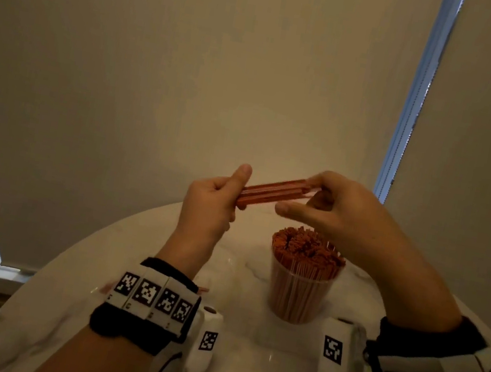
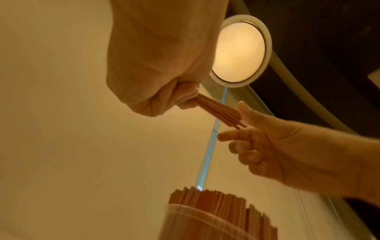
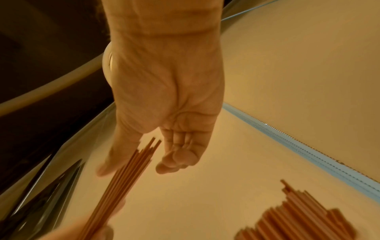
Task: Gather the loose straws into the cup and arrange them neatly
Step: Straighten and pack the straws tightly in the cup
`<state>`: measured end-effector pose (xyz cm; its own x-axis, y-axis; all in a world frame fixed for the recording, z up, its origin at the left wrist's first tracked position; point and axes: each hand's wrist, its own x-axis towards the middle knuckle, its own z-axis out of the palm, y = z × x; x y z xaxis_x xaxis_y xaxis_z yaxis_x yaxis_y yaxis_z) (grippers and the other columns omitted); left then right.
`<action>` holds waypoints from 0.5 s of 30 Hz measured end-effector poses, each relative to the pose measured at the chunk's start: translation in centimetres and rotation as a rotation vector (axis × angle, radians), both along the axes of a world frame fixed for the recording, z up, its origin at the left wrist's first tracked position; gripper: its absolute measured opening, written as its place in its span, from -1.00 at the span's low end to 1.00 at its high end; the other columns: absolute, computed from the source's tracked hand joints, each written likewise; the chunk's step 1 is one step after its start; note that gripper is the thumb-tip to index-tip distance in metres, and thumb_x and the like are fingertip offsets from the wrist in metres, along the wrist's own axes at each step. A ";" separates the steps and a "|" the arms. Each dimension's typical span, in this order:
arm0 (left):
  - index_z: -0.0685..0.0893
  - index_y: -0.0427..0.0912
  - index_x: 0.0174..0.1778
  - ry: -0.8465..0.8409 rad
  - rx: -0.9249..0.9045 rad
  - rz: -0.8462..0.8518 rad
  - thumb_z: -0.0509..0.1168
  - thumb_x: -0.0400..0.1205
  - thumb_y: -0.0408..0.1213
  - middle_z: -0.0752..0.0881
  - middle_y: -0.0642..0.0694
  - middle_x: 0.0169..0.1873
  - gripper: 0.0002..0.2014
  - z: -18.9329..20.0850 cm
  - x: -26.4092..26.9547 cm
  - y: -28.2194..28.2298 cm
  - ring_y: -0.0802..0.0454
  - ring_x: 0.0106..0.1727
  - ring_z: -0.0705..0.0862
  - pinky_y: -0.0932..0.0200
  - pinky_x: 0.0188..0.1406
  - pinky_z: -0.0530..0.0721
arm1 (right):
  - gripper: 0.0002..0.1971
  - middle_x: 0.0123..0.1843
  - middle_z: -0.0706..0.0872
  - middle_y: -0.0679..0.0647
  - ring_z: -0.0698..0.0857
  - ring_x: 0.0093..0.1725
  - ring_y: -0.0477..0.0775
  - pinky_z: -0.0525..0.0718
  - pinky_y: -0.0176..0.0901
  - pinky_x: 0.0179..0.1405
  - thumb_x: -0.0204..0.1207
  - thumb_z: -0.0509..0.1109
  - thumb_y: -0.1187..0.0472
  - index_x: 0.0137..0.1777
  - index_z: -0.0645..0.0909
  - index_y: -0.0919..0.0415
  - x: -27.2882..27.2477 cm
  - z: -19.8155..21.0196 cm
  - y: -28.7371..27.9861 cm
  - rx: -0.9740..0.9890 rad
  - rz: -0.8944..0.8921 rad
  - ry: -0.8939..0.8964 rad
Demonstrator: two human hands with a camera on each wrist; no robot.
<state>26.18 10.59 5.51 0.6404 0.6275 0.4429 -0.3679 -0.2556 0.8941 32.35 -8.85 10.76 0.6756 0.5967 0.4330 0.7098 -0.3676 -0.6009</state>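
Straws (image 1: 272,192) clamped in left hand (image 1: 209,202); right hand (image 1: 331,210), fingers loose, squares their tips above the cup (image 1: 300,289)

A round white marble-look tabletop (image 1: 133,264) stands before a plain beige roller blind (image 1: 193,63). A strip of blue daylight (image 1: 414,100) shows at the blind's right edge. Overhead, a round glowing ceiling lamp with a white rim (image 2: 239,52) shines.

No readable text anywhere; the wristbands (image 1: 153,298) bear only coded square markers.
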 end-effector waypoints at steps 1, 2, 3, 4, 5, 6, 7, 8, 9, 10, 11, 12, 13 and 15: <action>0.74 -0.07 -0.56 -0.013 -0.125 -0.005 0.41 0.64 0.17 0.49 -0.02 -0.62 -0.48 0.0 0.2 0.0 0.12 -0.65 0.33 0.29 -0.69 0.29 | -0.27 -0.26 0.76 -0.05 0.73 -0.31 -0.14 0.64 -0.17 -0.31 0.09 0.40 -0.58 0.14 0.62 -0.11 0.1 0.1 -0.3 0.055 0.003 0.040; 0.76 -0.06 -0.55 -0.024 -0.232 -0.029 0.42 0.64 0.15 0.51 -0.03 -0.58 -0.51 0.0 0.3 -0.1 0.13 -0.64 0.32 0.30 -0.71 0.26 | -0.22 -0.25 0.79 -0.07 0.75 -0.33 -0.16 0.66 -0.18 -0.32 0.11 0.37 -0.61 0.19 0.61 -0.09 0.1 0.1 -0.5 0.083 0.010 0.080; 0.77 -0.06 -0.53 -0.031 -0.303 -0.064 0.42 0.65 0.13 0.52 -0.02 -0.55 -0.52 0.0 0.4 -0.5 0.15 -0.62 0.31 0.31 -0.72 0.24 | -0.22 -0.24 0.81 -0.11 0.76 -0.35 -0.17 0.66 -0.21 -0.34 0.14 0.35 -0.61 0.21 0.60 -0.08 0.0 0.0 -0.3 0.091 0.027 0.115; 0.79 -0.05 -0.52 -0.027 -0.331 -0.101 0.41 0.66 0.12 0.53 -0.01 -0.53 -0.53 0.0 0.6 -1.0 0.16 -0.60 0.32 0.31 -0.72 0.24 | -0.26 -0.22 0.82 -0.13 0.77 -0.35 -0.17 0.68 -0.23 -0.34 0.20 0.35 -0.59 0.21 0.62 -0.07 -0.2 0.0 0.0 0.092 0.058 0.144; 0.81 -0.02 -0.50 -0.008 -0.321 -0.134 0.40 0.66 0.13 0.55 0.01 -0.52 -0.54 -0.1 0.7 -1.8 0.17 -0.59 0.34 0.31 -0.70 0.26 | -0.35 -0.21 0.83 -0.13 0.79 -0.34 -0.15 0.72 -0.22 -0.30 0.28 0.37 -0.54 0.17 0.66 -0.08 -0.4 -0.2 0.5 0.100 0.098 0.160; 0.81 0.03 -0.49 0.021 -0.290 -0.166 0.37 0.67 0.17 0.56 0.03 -0.53 -0.54 -0.3 0.8 -2.6 0.18 -0.58 0.36 0.31 -0.69 0.29 | -0.46 -0.20 0.84 -0.09 0.81 -0.31 -0.12 0.77 -0.14 -0.23 0.37 0.39 -0.48 0.11 0.71 -0.08 -0.6 -0.4 1.0 0.124 0.132 0.163; 0.81 0.06 -0.49 0.053 -0.253 -0.196 0.33 0.67 0.21 0.57 0.05 -0.53 -0.52 -0.5 0.8 -3.5 0.18 -0.58 0.39 0.31 -0.67 0.32 | -0.57 -0.21 0.85 -0.05 0.83 -0.28 -0.08 0.81 -0.04 -0.14 0.47 0.40 -0.38 0.05 0.75 -0.05 -0.8 -0.5 1.5 0.163 0.150 0.159; 0.79 0.05 -0.50 0.080 -0.220 -0.217 0.29 0.68 0.25 0.57 0.05 -0.55 -0.48 -0.7 0.8 -4.3 0.18 -0.58 0.41 0.30 -0.66 0.36 | -0.66 -0.22 0.86 -0.02 0.84 -0.27 -0.05 0.83 0.04 -0.08 0.55 0.41 -0.26 0.00 0.77 -0.02 -0.9 -0.5 1.7 0.209 0.149 0.158; 0.77 0.02 -0.51 0.102 -0.183 -0.225 0.25 0.68 0.29 0.57 0.04 -0.56 -0.44 -0.8 0.8 -4.8 0.17 -0.58 0.44 0.29 -0.65 0.41 | -0.73 -0.24 0.86 0.00 0.85 -0.27 -0.03 0.83 0.08 -0.04 0.60 0.41 -0.16 -0.04 0.78 0.01 -0.8 -0.4 1.6 0.246 0.138 0.162; 0.76 -0.03 -0.48 0.120 -0.132 -0.221 0.22 0.69 0.31 0.59 0.00 -0.57 -0.41 -0.9 0.8 -5.0 0.15 -0.57 0.49 0.26 -0.60 0.48 | -0.75 -0.25 0.86 0.02 0.85 -0.27 -0.01 0.83 0.10 -0.03 0.61 0.42 -0.09 -0.08 0.78 0.05 -0.6 -0.3 1.3 0.266 0.131 0.173; 0.76 -0.10 -0.42 0.134 -0.065 -0.208 0.19 0.69 0.32 0.63 -0.07 -0.55 -0.38 -0.9 0.8 -5.0 0.11 -0.53 0.56 0.22 -0.51 0.57 | -0.76 -0.25 0.86 0.02 0.85 -0.28 -0.01 0.83 0.09 -0.03 0.61 0.43 -0.06 -0.10 0.79 0.08 -0.4 -0.2 0.9 0.273 0.126 0.182; 0.78 -0.16 -0.32 0.144 0.008 -0.190 0.16 0.70 0.33 0.70 -0.14 -0.48 -0.37 -0.9 0.8 -4.8 0.08 -0.44 0.65 0.15 -0.36 0.64 | -0.77 -0.26 0.86 0.01 0.85 -0.28 -0.02 0.83 0.05 -0.05 0.61 0.43 -0.04 -0.11 0.78 0.10 -0.1 -0.1 0.4 0.273 0.109 0.182; 0.79 -0.16 -0.21 0.147 0.070 -0.170 0.15 0.69 0.34 0.78 -0.13 -0.35 -0.38 -1.0 0.9 -4.5 0.10 -0.32 0.72 0.12 -0.18 0.69 | -0.77 -0.26 0.86 -0.03 0.85 -0.30 -0.05 0.82 -0.01 -0.08 0.61 0.44 -0.04 -0.10 0.78 0.10 0.3 0.1 -0.2 0.277 0.079 0.168; 0.78 -0.03 0.04 0.167 0.133 -0.146 0.18 0.60 0.38 0.83 0.06 -0.10 -0.45 -1.3 1.0 -4.1 0.31 -0.06 0.75 0.11 0.16 0.69 | -0.78 -0.28 0.85 -0.11 0.84 -0.32 -0.12 0.80 -0.10 -0.15 0.59 0.45 -0.05 -0.10 0.77 0.09 1.2 0.3 -1.4 0.297 0.004 0.131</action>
<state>27.15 6.53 4.19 0.7910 0.4665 0.3958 -0.2596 -0.3299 0.9076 33.59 -10.25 11.04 0.7347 0.4602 0.4984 0.6206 -0.1594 -0.7677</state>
